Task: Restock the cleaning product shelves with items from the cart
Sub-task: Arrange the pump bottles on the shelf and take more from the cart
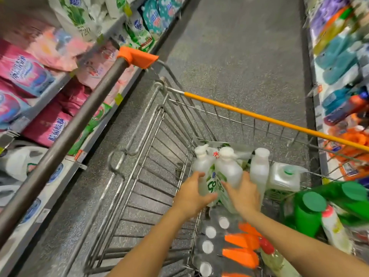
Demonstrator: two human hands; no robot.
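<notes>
A wire shopping cart (155,156) with an orange-trimmed rim fills the middle of the view. Inside it stands a twin pack of clear pump bottles (218,172) with a green and white label. My left hand (191,194) grips the pack's left side and my right hand (243,194) holds its right side, both reaching down into the cart. Next to the pack stand a white bottle (259,168) and a clear jug with a green cap (283,176). Green bottles (311,212), orange-capped bottles (241,254) and white-capped bottles (208,246) lie nearer to me.
The cart handle (65,136), a grey bar with an orange end, crosses the left side. Shelves on the left (40,80) hold pink, red and green detergent bags. Shelves on the right (343,80) hold blue, orange and purple bottles. Grey speckled aisle floor (239,47) runs ahead.
</notes>
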